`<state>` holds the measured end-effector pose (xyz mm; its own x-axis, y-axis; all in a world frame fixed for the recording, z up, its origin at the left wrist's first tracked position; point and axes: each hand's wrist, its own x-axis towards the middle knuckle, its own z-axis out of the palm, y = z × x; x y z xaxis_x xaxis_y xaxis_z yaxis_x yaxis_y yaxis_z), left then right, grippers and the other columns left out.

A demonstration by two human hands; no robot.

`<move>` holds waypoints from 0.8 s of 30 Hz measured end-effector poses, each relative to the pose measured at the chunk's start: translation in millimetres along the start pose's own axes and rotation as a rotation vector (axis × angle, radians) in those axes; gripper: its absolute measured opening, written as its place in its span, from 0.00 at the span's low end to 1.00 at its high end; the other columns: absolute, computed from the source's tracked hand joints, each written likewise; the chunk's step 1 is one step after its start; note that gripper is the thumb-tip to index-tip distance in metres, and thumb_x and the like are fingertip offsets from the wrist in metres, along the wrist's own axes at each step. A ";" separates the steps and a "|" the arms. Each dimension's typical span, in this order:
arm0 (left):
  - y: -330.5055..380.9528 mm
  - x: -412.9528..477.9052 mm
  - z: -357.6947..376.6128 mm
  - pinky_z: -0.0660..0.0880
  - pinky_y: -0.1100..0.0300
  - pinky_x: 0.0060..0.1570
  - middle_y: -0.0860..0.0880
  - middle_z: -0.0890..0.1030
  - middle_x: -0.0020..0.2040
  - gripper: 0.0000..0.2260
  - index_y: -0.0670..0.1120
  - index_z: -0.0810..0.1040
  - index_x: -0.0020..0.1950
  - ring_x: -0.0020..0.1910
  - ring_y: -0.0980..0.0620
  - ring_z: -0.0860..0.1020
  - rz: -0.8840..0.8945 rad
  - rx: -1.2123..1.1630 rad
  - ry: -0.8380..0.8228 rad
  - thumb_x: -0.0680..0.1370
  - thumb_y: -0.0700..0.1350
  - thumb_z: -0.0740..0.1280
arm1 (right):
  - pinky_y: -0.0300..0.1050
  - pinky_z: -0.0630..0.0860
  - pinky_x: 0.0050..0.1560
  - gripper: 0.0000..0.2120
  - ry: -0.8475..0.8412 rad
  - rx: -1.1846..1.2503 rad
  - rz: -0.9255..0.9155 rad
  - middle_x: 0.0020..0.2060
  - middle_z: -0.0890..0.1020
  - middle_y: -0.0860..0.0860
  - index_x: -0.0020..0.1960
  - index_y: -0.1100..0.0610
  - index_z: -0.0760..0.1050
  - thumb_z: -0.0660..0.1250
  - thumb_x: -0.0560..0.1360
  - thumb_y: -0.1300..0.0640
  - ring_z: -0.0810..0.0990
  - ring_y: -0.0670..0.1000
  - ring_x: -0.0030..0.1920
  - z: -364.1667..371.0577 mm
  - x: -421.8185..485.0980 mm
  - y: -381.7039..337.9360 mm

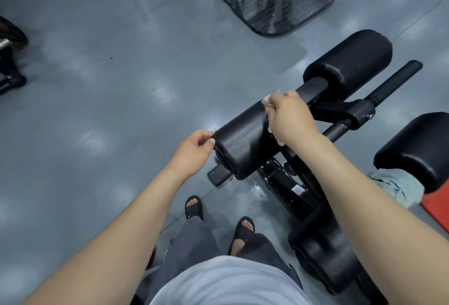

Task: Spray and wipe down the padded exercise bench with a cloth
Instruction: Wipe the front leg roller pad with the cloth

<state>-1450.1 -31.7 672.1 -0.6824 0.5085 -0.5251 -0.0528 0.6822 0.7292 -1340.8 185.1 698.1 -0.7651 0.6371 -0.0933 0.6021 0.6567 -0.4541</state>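
Observation:
A black padded roller (243, 139) of the exercise bench lies across the middle of the view, its surface wet with droplets. My right hand (290, 117) grips a pale crumpled cloth (267, 100) and presses it onto the roller's far end. My left hand (194, 149) pinches the rim of the roller's near end with thumb and fingers. A second black roller (352, 61) sits beyond, on the same bar. Another black pad (418, 149) is at the right. No spray bottle is in view.
The bench's black metal frame (291, 188) runs below the roller, with a wet patch on the grey floor (255, 189) beside it. My sandalled feet (194, 207) stand close to it. A dark machine base (286, 6) is ahead. A red block (437, 210) lies right.

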 end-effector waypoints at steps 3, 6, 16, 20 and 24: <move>-0.5 -0.1 2.0 0.68 0.63 0.59 0.55 0.81 0.59 0.11 0.51 0.79 0.65 0.61 0.56 0.78 0.011 -0.018 0.006 0.84 0.47 0.64 | 0.45 0.72 0.51 0.11 -0.061 0.007 -0.143 0.54 0.75 0.58 0.59 0.57 0.80 0.62 0.79 0.62 0.79 0.62 0.49 17.2 -15.8 -21.7; 0.5 1.3 0.7 0.69 0.61 0.59 0.52 0.80 0.62 0.11 0.52 0.79 0.65 0.61 0.55 0.77 0.004 0.008 0.001 0.83 0.48 0.64 | 0.48 0.75 0.46 0.11 -0.122 0.058 -0.277 0.49 0.73 0.55 0.57 0.55 0.80 0.64 0.77 0.61 0.78 0.62 0.43 24.1 -39.1 -38.9; 0.8 -4.0 1.5 0.66 0.66 0.61 0.57 0.78 0.60 0.09 0.48 0.79 0.62 0.62 0.60 0.75 0.087 0.014 -0.009 0.82 0.46 0.67 | 0.50 0.77 0.40 0.21 0.041 -0.065 0.047 0.55 0.68 0.58 0.65 0.51 0.70 0.65 0.76 0.67 0.76 0.61 0.36 -7.6 -8.8 8.4; -1.0 -5.5 4.3 0.66 0.68 0.60 0.58 0.79 0.61 0.09 0.46 0.78 0.62 0.61 0.63 0.74 0.128 0.038 -0.002 0.81 0.45 0.68 | 0.45 0.69 0.44 0.14 0.083 -0.064 0.050 0.50 0.67 0.54 0.64 0.55 0.76 0.61 0.81 0.64 0.74 0.59 0.41 4.0 -5.7 5.1; -4.7 -6.2 4.0 0.68 0.65 0.63 0.59 0.79 0.63 0.09 0.47 0.78 0.61 0.61 0.62 0.75 0.135 0.029 -0.002 0.81 0.46 0.69 | 0.47 0.77 0.49 0.13 0.035 0.006 -0.139 0.50 0.71 0.56 0.57 0.56 0.81 0.63 0.76 0.63 0.77 0.60 0.43 28.9 -35.5 -23.6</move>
<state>-1442.6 -35.9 670.2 -0.6801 0.5981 -0.4240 0.0610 0.6225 0.7803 -1334.5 135.4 686.5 -0.8327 0.5538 0.0019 0.4892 0.7371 -0.4663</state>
